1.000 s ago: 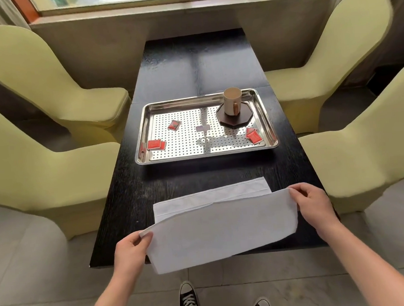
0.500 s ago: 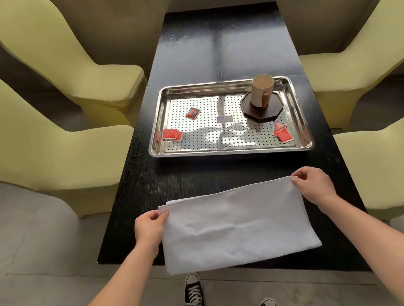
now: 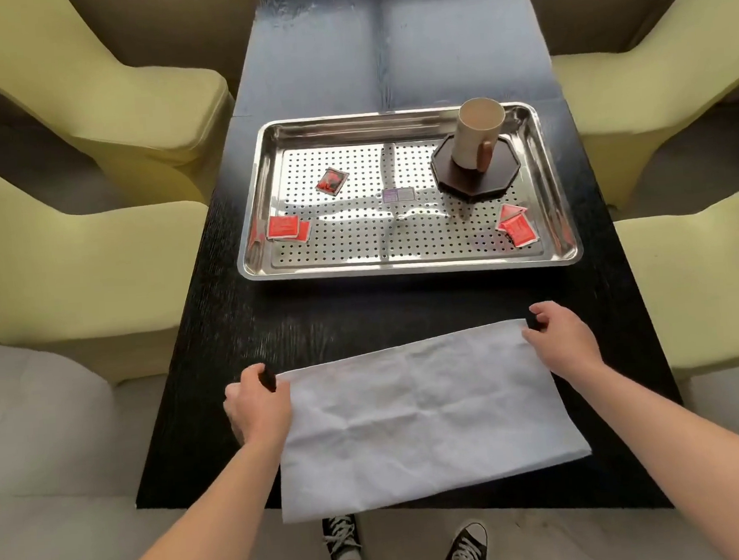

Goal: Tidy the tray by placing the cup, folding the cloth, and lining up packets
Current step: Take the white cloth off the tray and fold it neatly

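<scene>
The white cloth (image 3: 416, 416), folded in half, lies flat on the black table (image 3: 318, 318), its near edge hanging over the table's front. My left hand (image 3: 258, 403) sits at its far left corner and my right hand (image 3: 562, 340) at its far right corner. On both, thumb and fingers are parted, with dark table showing in the gap. The steel tray (image 3: 402, 266) holds a beige cup (image 3: 476, 139) on a dark octagonal coaster (image 3: 500, 178). Red packets lie scattered at left (image 3: 285, 228), centre-left (image 3: 331, 181) and right (image 3: 517, 225), plus a purple one (image 3: 398, 195).
Yellow-green chairs flank the table: two at left (image 3: 93, 238) and two at right (image 3: 676, 70). My black sneakers (image 3: 463, 553) stand on the grey floor below the table's front edge. Bare tabletop stretches beyond the tray.
Both hands carried the cloth's near edge forward onto its far edge, laying it down folded in half. The pinches have loosened at the corners. The camera has tilted down and closer.
</scene>
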A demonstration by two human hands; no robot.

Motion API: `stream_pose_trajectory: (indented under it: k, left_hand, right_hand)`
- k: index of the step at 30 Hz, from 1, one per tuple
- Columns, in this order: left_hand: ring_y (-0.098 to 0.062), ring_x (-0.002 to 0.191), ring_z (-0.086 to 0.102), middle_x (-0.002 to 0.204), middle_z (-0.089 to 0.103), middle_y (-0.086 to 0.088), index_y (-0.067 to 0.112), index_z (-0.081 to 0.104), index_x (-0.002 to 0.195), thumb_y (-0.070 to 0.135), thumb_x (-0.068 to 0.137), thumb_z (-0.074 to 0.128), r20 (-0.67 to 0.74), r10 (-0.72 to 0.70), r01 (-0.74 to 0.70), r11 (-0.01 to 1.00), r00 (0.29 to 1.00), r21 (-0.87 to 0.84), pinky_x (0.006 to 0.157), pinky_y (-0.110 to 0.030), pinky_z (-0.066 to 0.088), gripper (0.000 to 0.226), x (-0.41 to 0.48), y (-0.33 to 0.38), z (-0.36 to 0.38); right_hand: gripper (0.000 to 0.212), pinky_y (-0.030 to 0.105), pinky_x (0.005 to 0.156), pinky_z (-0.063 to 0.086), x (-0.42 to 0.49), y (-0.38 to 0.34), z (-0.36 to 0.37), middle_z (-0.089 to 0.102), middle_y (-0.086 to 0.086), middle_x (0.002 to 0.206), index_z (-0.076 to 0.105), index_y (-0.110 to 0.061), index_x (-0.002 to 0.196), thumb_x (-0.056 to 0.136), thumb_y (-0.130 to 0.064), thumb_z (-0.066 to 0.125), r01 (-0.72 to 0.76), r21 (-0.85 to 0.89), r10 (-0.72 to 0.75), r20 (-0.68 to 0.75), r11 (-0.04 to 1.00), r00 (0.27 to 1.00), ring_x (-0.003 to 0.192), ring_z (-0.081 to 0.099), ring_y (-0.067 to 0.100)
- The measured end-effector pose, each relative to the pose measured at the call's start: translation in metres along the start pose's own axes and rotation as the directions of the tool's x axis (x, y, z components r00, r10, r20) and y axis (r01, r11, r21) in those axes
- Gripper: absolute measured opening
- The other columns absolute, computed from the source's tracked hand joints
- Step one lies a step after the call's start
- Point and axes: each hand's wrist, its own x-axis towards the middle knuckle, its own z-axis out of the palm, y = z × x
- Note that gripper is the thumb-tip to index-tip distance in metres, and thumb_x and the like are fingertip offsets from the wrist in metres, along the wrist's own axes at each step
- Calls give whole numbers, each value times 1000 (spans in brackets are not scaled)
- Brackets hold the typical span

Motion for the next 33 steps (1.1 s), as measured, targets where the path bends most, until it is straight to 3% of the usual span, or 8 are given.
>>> stream_pose_trajectory:
  k: [2,5,10,16,20,25,29,33]
  left_hand:
    - [-25,113,46,130,48,-9,27,51,136,32,91,65,-7,271,-265,946,963,188,86,-42,48,47,-15,-6,1]
    - [-29,141,33,151,38,-9,36,46,143,49,93,56,206,579,-609,693,789,385,106,-52,40,52,-45,-23,6]
    - [-28,154,-7,168,-2,-5,48,9,155,77,85,3,469,501,-686,551,727,475,120,-56,7,76,-65,-55,9]
    - [-32,151,7,166,8,-9,35,16,157,63,91,47,387,367,-528,678,846,511,116,-49,24,77,-83,-64,-3]
    - [-33,127,40,145,36,-14,19,32,150,56,87,60,222,159,-250,838,962,485,97,-45,44,78,-112,-82,-16]
    - [-39,111,59,129,57,-18,14,35,143,47,88,67,251,-119,89,988,961,128,90,-46,50,71,-125,-101,-14]
    - [-38,94,67,106,65,-12,12,52,131,31,88,70,219,-228,274,940,949,-206,90,-54,54,50,-115,-93,-12]
    - [-32,82,67,114,65,-16,4,63,124,13,87,72,222,-286,351,862,932,-366,84,-51,59,39,-104,-86,-14]
  right_hand:
    - [54,44,99,50,-10,7,5,52,6,144,50,-18,142,91,-18,69,132,-130,-135,-17,983,991,128,52,28]
    - [60,42,108,42,-35,22,21,38,2,156,44,-24,146,91,-33,67,393,-352,-390,82,850,917,141,37,26]
    - [67,43,120,20,-65,54,46,15,3,166,25,-26,156,97,-52,42,518,-513,-424,298,685,855,152,14,29]
    - [68,43,123,18,-84,84,36,5,-2,168,17,-27,158,99,-51,42,431,-478,-352,250,765,902,154,3,23]
    - [69,41,120,26,-105,103,26,14,0,167,25,-24,156,97,-45,53,345,-416,-303,164,842,939,153,12,23]
    - [65,43,115,35,-126,121,21,27,2,162,35,-21,152,95,-41,59,225,-382,-209,85,896,974,148,23,23]
    - [67,41,114,36,-129,115,18,30,4,159,36,-19,151,92,-35,65,240,-390,-236,60,889,970,145,26,24]
    - [58,40,114,37,-135,95,25,37,1,156,43,-18,146,93,-29,64,393,-359,-389,86,847,917,142,31,22]
